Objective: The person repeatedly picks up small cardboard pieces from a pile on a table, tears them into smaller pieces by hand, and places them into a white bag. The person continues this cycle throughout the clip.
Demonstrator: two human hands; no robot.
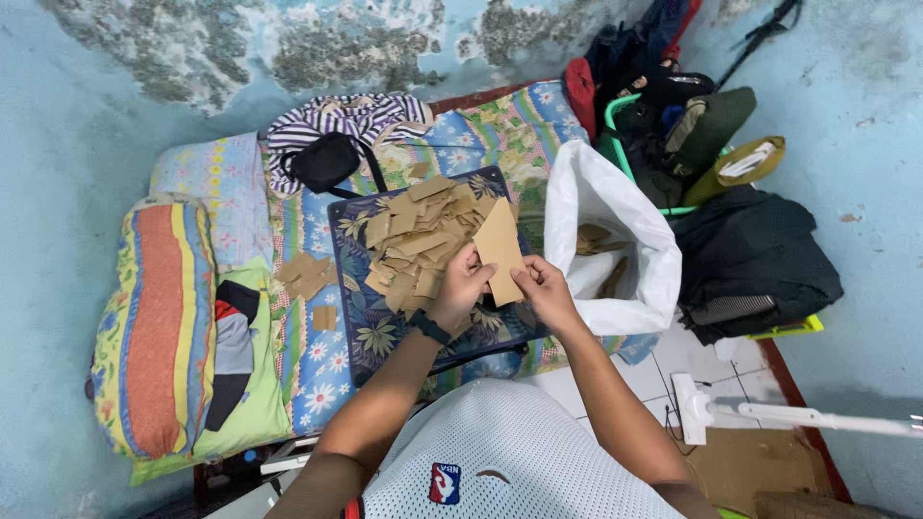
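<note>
I hold one brown paper piece [500,252] in front of me with both my hands. My left hand [461,286] pinches its left lower edge, the fingers closed on the paper, and a black watch [429,327] is on that wrist. My right hand [545,291] pinches the right lower corner in the same way, thumb on top. The piece stands a little tilted, with its pointed end up, above the edge of a dark tray [370,327] with a leaf pattern.

On this tray lies a pile of the same brown pieces [413,245], mixed in all directions. The tray lies on a mattress with a flower sheet [317,360]. A few more brown pieces [306,274] lie on the sheet, left of the tray. Just beside my right hand is an open white sack [615,207], and some brown pieces show inside it. Far on the left is a striped pillow [159,327]. Behind the tray I see a black bag [322,161] on striped cloth. On the floor at the right lies a white handle [769,413].
</note>
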